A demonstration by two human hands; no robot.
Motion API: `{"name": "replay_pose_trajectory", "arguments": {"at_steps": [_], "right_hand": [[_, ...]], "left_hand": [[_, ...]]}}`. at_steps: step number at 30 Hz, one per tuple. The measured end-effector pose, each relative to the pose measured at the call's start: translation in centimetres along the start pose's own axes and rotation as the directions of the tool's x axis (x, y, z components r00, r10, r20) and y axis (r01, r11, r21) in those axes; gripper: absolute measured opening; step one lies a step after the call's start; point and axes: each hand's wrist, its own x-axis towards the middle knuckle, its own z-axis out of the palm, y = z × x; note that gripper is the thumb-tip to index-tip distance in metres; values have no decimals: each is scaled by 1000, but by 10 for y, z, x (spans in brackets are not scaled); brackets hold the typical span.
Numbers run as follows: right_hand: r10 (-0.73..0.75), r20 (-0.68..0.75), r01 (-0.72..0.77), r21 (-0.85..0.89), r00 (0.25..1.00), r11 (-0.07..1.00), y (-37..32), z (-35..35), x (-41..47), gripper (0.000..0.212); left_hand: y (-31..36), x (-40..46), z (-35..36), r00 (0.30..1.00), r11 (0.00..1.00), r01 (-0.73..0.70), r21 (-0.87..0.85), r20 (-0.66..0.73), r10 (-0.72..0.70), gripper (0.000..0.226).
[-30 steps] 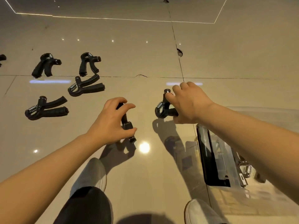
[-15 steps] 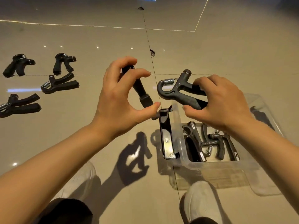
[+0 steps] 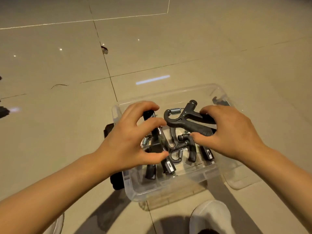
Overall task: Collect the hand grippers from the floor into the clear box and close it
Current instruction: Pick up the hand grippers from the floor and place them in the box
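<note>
Both hands now over the clear plastic storage box (image 3: 170, 186), no longer out at the floor tiles as 1 second ago. Right hand (image 3: 231, 132) curled round the 2 ribbed handles of a black plastic hand gripper with a steel coil spring (image 3: 184, 119), held just above the heap inside. Left hand (image 3: 133, 141) pinching a second black hand gripper (image 3: 154, 135) between thumb and fingers, lower end already down among the others, partly hidden by the hand.

Several black hand grippers already in the box (image 3: 179, 149), tangled, springs showing; exact count not clear. Black latch (image 3: 108, 130) on the box's left wall hanging open. What may be the clear lid (image 3: 243, 179) lying flat just beside the box on the right.

Likely step: release of both grippers into the box. Task not finished: dark shapes at the far left edge (image 3: 3, 111), probably more grippers on the beige glossy floor (image 3: 219, 48), well apart from the box. Lid and latches to follow only after those. Risk: a handle sticking up above the rim and blocking closure.
</note>
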Motion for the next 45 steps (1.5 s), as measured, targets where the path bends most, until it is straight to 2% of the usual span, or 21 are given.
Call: {"name": "replay_pose_trajectory", "arguments": {"at_steps": [3,10,14,20,25,30,34,38,41,45], "right_hand": [[-13,33,14,-31,999,999,7,10,7,55],[-95,237,120,-92,967,988,23,50,18,62],[-66,301,77,-27,951,997,24,54,11,54],[-74,380,116,-90,922,989,32,32,-3,51],[20,458,5,-54,889,999,33,28,-13,49],[30,509,-25,-16,860,1000,30,34,-9,51],[20,488,-27,7,873,1000,32,37,-13,50],[9,461,-34,47,888,998,36,38,-20,49],[9,438,-73,128,899,989,38,37,-22,48],[11,427,-80,142,904,987,41,39,-20,46]], "left_hand": [[-10,-7,12,997,999,48,-6,59,-47,51],[-23,-22,18,987,991,134,18,92,-135,46],[-22,-19,19,984,987,155,50,85,-159,44],[-22,-20,20,980,980,182,75,62,-187,58],[-23,-20,21,982,977,167,131,64,-176,65],[-23,-17,19,978,963,167,210,89,-188,73],[-20,-17,19,966,944,180,278,132,-223,81],[-10,-16,19,936,903,153,401,233,-262,85],[-3,-15,18,923,884,168,435,245,-296,84],[-2,-13,17,913,880,161,446,272,-304,78]]}}
